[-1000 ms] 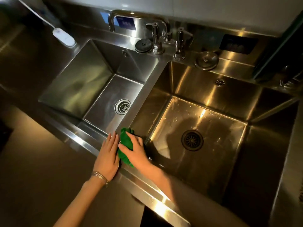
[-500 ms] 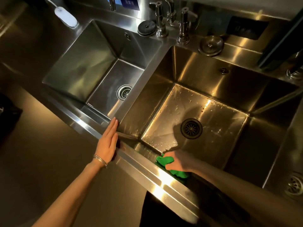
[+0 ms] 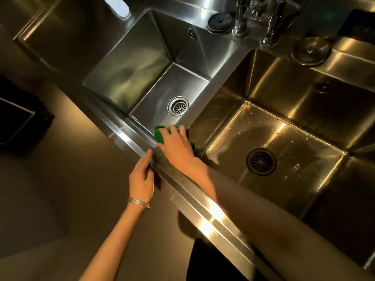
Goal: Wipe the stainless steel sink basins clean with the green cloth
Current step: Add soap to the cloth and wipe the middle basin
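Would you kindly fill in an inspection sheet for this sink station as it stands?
Surface: steel front rim, bright glare.
Job's things: green cloth at the near end of the divider; left basin looks dry; right basin floor speckled with droplets.
Clutter: black stopper and metal lid on the back ledge.
Grippers: right hand presses flat on the cloth; left hand rests on the rim, fingers straight.
Cables: nothing seen.
Surroundings: taps behind; white device at top left; dark floor.
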`<state>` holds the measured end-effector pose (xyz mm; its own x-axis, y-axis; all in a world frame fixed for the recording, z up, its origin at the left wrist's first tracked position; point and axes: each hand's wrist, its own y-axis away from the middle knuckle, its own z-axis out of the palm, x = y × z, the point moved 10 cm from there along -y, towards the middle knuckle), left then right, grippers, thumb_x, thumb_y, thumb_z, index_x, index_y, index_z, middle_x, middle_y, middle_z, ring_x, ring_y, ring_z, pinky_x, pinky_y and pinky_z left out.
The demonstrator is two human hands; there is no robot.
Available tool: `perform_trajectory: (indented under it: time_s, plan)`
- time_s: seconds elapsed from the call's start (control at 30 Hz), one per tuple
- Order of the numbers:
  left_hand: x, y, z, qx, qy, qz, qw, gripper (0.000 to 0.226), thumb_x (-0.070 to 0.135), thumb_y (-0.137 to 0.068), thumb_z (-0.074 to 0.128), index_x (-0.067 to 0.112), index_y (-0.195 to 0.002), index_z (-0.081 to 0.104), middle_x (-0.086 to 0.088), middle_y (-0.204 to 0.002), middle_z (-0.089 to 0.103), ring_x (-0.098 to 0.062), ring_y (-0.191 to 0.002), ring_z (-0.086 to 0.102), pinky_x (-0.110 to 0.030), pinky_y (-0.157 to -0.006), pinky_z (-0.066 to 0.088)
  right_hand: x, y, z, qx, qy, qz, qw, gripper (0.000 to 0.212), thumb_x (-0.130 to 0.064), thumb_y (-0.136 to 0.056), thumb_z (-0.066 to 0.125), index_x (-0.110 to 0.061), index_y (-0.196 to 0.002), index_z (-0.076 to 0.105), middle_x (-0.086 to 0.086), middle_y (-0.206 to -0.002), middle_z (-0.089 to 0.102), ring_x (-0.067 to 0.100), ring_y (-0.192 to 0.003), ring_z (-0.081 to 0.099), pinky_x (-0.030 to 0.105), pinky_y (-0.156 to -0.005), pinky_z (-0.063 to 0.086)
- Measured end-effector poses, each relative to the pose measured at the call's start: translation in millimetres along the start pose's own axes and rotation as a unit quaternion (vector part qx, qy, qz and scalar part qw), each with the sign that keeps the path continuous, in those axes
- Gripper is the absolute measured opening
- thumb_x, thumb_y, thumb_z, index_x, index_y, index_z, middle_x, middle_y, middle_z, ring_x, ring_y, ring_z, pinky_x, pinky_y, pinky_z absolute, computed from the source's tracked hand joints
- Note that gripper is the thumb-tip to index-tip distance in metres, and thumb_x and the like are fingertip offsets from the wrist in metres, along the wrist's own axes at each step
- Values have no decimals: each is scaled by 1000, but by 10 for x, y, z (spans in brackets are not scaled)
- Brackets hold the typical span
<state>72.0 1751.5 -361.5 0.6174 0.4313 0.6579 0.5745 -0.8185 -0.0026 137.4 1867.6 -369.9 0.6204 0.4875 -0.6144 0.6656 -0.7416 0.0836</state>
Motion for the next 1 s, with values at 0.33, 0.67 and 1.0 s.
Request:
perform_trajectory:
  time_s: [0.33,0.67,1.0]
  plan:
    - [45,140,-66,2,-45,42,998,49,-16,-81,48,3,-125,55,-16,-111,59,-17,-101,51,-12,-91,32,-100,479,302,-113,60,-162,978,36,-22,-92,52,-18,-129,52,2,-135,46,28,-124,39,35,-98,32]
    - [123,397,297,-78,-99,115,985,34,12,-85,42,7,-108,67,-10,-117,60,-22,-121,47,-37,-103,37,1056,2074,-27,-234,-195,31,952,31,-43,-64,54,-32,-89,69,-23,-97,56,4,-93,52,23,-85,41]
    - [486,39,689,-188,-221,252,923,55,31,-88,34,2,-134,45,-16,-142,41,-27,-136,28,-47,-111,26,1244,1605,-12,-196,-515,178,815,36,-24,-66,64,-22,-101,56,3,-98,61,14,-84,60,21,-71,49]
